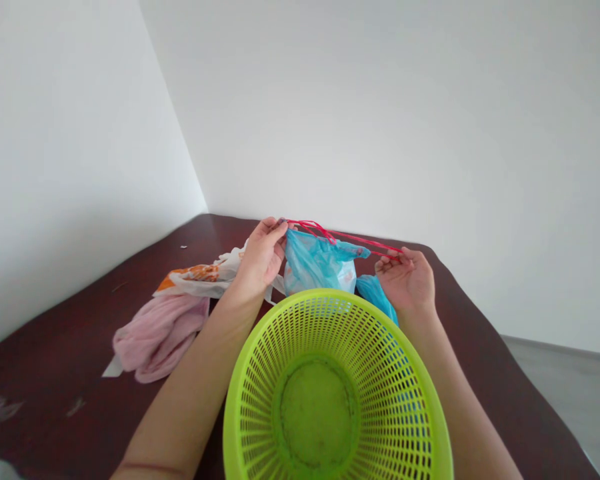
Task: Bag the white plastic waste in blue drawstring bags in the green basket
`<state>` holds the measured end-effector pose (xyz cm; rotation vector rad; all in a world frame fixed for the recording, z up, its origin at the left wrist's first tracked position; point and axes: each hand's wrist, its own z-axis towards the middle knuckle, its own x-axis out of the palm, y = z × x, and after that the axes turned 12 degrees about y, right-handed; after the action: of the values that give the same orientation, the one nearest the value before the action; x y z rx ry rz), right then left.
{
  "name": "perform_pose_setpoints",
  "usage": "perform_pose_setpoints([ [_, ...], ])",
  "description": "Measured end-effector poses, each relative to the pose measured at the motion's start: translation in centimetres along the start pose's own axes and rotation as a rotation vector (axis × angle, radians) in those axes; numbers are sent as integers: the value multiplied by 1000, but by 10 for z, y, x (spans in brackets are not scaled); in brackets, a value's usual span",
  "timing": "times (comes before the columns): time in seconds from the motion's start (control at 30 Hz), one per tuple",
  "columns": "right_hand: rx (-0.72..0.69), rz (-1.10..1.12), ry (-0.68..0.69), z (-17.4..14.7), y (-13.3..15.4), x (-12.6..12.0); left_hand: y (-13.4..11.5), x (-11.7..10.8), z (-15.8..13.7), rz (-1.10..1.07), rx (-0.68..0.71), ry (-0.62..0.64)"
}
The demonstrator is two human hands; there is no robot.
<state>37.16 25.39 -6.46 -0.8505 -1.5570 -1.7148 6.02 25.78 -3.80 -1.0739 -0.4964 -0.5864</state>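
A red string (pixel 365 239) stretches between my two hands above a blue plastic bag (pixel 314 260). My left hand (pixel 266 250) pinches the string's left end together with the bag's upper left edge. On the other side, my right hand (pixel 407 275) is closed on the string's right end, with fingers curled. Part of a white bag with faint print shows beneath the blue plastic. Between my forearms, nearest me, stands a lime-green perforated basket (pixel 317 417), its inside facing me. It hides the lower part of the bags.
Left of my arm lie a folded pink cloth (pixel 163 333) and a white and orange plastic bag (pixel 200 275). More blue plastic (pixel 377 295) lies by my right wrist. The dark red table (pixel 70 360) meets white walls at the back and left.
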Motion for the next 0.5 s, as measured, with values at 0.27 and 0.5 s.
perform_pose_setpoints([
  [0.27,-73,-80,73,-7,1,10,-6,7,-11,365,-66,179],
  [0.5,-79,-65,150,-14,13,14,-17,5,-16,837,48,337],
])
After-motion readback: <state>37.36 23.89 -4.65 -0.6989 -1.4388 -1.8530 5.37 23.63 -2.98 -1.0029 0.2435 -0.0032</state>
